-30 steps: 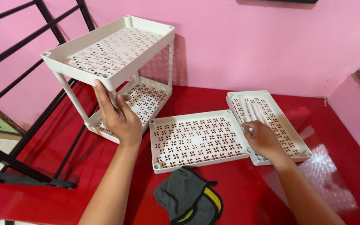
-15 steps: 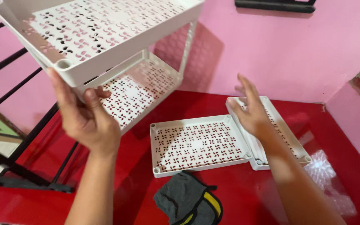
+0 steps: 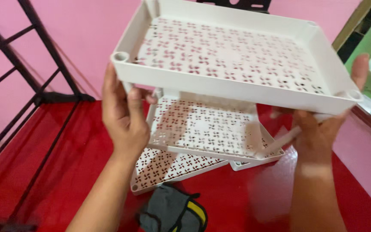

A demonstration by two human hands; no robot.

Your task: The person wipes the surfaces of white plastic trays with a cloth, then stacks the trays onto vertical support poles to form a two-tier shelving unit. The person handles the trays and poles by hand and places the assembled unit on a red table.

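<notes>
Both hands are lifting a white perforated plastic 2-tier shelf rack [image 3: 232, 73] up close to the camera, above the red counter [image 3: 65, 172]. The left hand [image 3: 125, 114] is wrapping its fingers around the near-left corner post, and the right hand [image 3: 323, 124] is gripping the near-right corner, thumb lying along the rim. The rack looks light, stiff and smooth, so the corner posts and rim seem the surest holds. Beneath it, a loose white perforated tray [image 3: 168, 167] is lying flat on the counter beside a grey-and-yellow cloth item [image 3: 172, 212].
</notes>
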